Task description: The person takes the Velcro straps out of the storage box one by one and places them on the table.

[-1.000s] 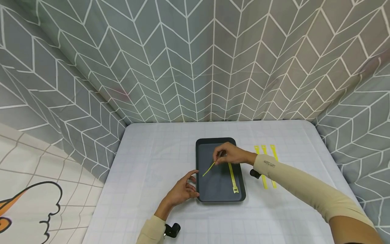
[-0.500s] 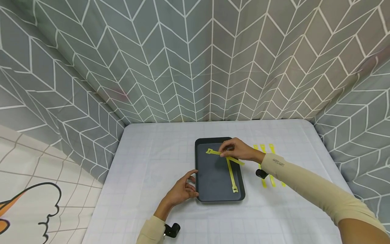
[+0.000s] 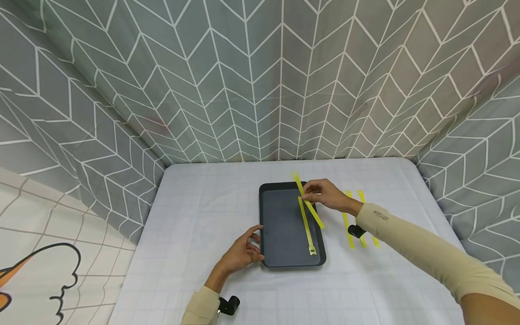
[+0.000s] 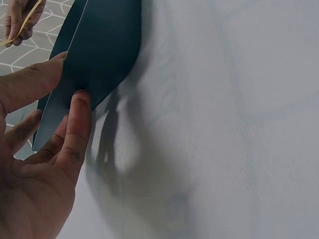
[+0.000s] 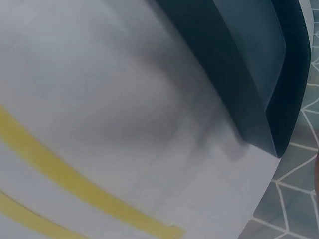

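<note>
A dark grey rectangular tray lies on the table. At its left side my left hand grips the rim, and the left wrist view shows fingers on the tray wall. Over the tray's upper right part, my right hand pinches a yellow slotted cable tie near its middle. That tie slants, its slotted head past the tray's far rim and its tail near the right rim. Another yellow cable tie lies lengthwise in the tray.
Right of the tray, several more yellow cable ties lie side by side on the white tablecloth, partly hidden by the right forearm. The right wrist view has two of these ties near the tray wall. A patterned grey curtain surrounds the table.
My right hand has moved right and away from me, turning the held cable tie from pointing down-left to slanting with its head at the far rim. The left hand stays on the tray.
</note>
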Available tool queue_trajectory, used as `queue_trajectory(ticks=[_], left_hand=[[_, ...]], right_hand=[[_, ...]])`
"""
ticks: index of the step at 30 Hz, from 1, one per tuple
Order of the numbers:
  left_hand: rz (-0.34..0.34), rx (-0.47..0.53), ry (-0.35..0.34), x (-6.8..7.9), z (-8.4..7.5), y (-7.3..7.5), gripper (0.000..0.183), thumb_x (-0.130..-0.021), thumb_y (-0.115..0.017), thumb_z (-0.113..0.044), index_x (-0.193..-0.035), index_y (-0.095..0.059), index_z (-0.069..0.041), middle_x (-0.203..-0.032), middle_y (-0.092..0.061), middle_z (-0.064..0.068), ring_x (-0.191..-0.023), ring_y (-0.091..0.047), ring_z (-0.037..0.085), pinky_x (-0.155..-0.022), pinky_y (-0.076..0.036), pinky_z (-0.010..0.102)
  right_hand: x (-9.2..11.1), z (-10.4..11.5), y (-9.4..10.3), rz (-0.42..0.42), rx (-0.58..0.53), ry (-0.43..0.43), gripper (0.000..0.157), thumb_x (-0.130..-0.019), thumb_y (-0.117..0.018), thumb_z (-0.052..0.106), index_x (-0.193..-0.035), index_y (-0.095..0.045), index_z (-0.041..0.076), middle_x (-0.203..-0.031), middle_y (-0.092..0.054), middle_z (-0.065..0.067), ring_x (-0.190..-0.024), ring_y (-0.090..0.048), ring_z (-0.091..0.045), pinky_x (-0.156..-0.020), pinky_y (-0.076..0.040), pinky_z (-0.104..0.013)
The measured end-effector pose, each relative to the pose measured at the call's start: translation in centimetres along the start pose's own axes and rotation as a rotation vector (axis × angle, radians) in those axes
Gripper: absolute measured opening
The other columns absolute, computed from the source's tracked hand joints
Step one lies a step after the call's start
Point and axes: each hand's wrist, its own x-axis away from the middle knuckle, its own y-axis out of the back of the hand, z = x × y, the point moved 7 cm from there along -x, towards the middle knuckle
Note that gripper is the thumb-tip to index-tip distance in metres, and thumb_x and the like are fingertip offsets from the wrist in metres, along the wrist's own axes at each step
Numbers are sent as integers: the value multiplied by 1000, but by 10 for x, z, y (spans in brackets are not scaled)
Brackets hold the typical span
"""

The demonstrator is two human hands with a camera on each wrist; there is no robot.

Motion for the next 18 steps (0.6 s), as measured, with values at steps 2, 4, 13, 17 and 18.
queue_trajectory(ticks=[2, 4, 13, 17, 18], left_hand=[[-3, -3, 1, 0, 0, 0, 89, -81, -75, 11, -156, -30, -7, -125, -46, 25, -89, -60, 20, -71, -52, 21], [-6, -7, 3, 0, 0, 0, 89, -81, -75, 11, -156, -31, -8, -125, -46, 25, -89, -60, 20, -71, -53, 21], [-13, -16, 10, -1, 0, 2, 88, -81, -75, 11, -155, -32, -10, -125, -47, 23, -89, -61, 20, -71, -53, 23], [-15, -15, 12, -1, 1, 2, 89, -81, -75, 11, -155, -32, -10, -125, -47, 22, -89, -60, 20, -71, -53, 23], [-15, -12, 12, -1, 1, 1, 89, -81, -75, 12, -155, -32, -10, -125, -47, 22, -89, -60, 20, -71, -53, 23]], right_hand=[[2, -3, 3, -29, -16, -37, 19, -97, -66, 13, -109, -64, -2, -101, -65, -20, -83, -67, -16, -83, -56, -50], [5, -6, 6, -59, -38, -74, 21, -97, -66, 13, -111, -63, -4, -102, -65, -21, -85, -67, -15, -85, -56, -50], [21, -29, 23, -236, -81, -323, 38, -97, -66, 9, -126, -56, -14, -107, -68, -18, -88, -68, -10, -92, -56, -43], [28, -36, 25, -263, -113, -401, 41, -98, -64, 10, -129, -54, -15, -114, -68, -19, -87, -67, -6, -89, -58, -35], [29, -38, 25, -269, -120, -422, 41, -99, -64, 11, -129, -54, -15, -116, -67, -20, -87, -67, -6, -90, -58, -35]])
